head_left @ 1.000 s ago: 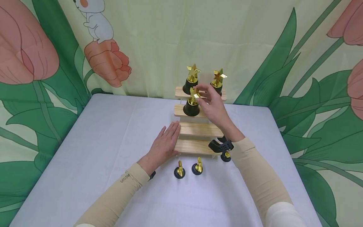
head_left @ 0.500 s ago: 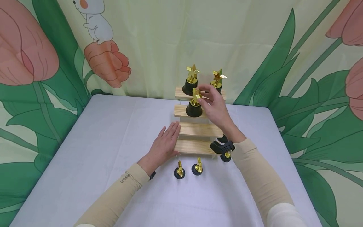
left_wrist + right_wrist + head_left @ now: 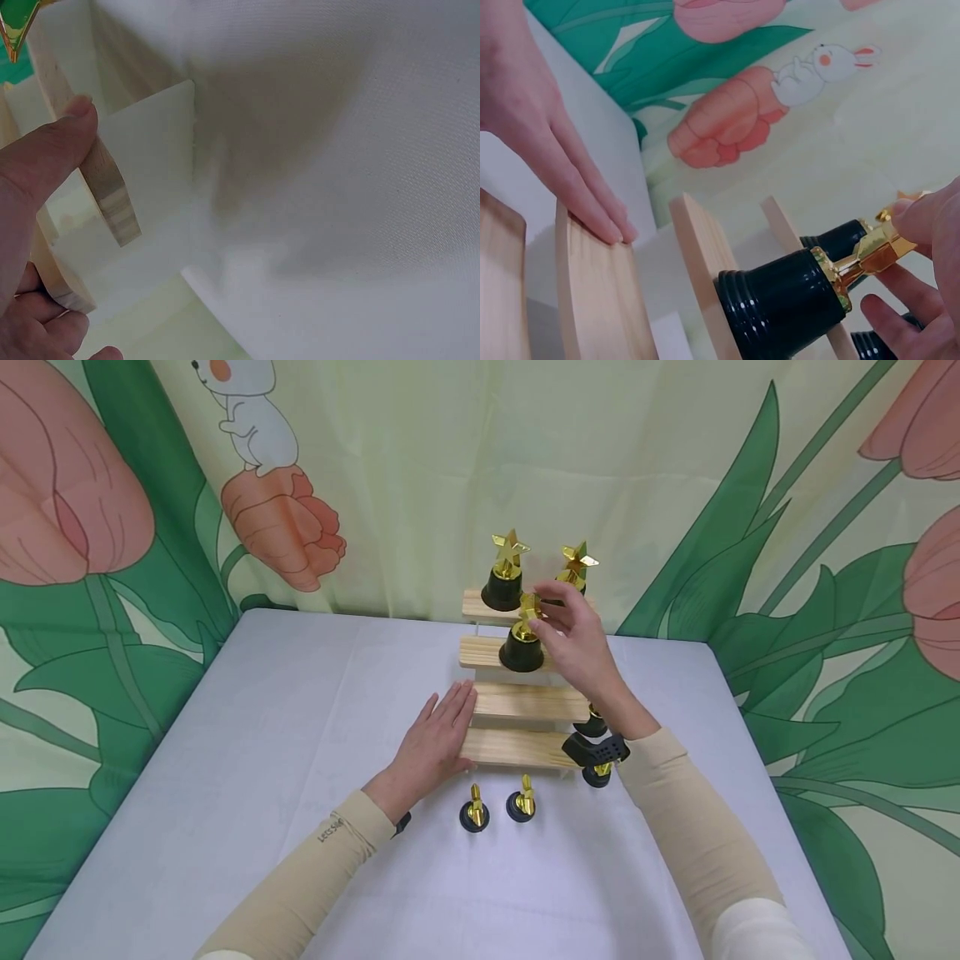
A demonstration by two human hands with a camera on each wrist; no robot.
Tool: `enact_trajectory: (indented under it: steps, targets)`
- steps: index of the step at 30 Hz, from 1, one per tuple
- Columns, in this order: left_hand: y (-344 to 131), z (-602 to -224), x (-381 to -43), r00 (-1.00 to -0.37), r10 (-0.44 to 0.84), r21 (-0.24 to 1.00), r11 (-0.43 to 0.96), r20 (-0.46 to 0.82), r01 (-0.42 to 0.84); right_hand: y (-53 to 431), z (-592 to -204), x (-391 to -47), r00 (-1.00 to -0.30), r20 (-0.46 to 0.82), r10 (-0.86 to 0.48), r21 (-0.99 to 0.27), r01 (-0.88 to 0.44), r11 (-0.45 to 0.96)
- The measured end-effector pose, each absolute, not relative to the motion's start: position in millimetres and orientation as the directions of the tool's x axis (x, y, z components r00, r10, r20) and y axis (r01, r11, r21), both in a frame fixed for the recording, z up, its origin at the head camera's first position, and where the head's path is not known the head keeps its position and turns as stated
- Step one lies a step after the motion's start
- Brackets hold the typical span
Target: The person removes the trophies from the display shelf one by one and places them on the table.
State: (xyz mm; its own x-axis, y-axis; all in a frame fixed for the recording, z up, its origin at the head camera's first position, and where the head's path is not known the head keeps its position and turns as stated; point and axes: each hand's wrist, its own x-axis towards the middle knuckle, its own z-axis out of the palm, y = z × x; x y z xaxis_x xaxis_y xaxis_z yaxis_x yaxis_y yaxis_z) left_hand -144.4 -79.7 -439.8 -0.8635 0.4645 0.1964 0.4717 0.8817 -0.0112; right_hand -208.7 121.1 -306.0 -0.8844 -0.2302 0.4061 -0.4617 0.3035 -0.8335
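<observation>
A small trophy with a gold star and black base (image 3: 521,653) stands on the second-highest step of a wooden tiered stand (image 3: 531,703). My right hand (image 3: 577,639) pinches its star between thumb and fingers. In the right wrist view the black base (image 3: 776,309) meets the board. My left hand (image 3: 437,737) rests along the stand's left side, fingers extended, at the two lower steps. Seen from the left wrist, its thumb (image 3: 64,135) touches a board's edge. Two similar trophies, one at left (image 3: 506,570) and one at right (image 3: 577,564), occupy the top step, the latter partly behind my right hand.
Two trophies, one at left (image 3: 474,814) and one nearer the middle (image 3: 521,806), stand on the white-covered table (image 3: 315,710) before the stand. Others at its right (image 3: 597,775) are partly hidden by my right wrist. A printed curtain (image 3: 405,485) hangs behind.
My right hand has moved the pinched trophy a little to the right along its step. My left hand has stayed at the stand's left side.
</observation>
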Motion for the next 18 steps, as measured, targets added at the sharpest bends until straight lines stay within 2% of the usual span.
enact_trajectory:
  steps: [18]
  targets:
    - [-79.1, -441.6, -144.9, -0.870, 0.457, -0.008, 0.886, 0.184, 0.464, 134.4, -307.7, -204.9, -0.885, 0.417, -0.206, -0.828, -0.463, 0.317]
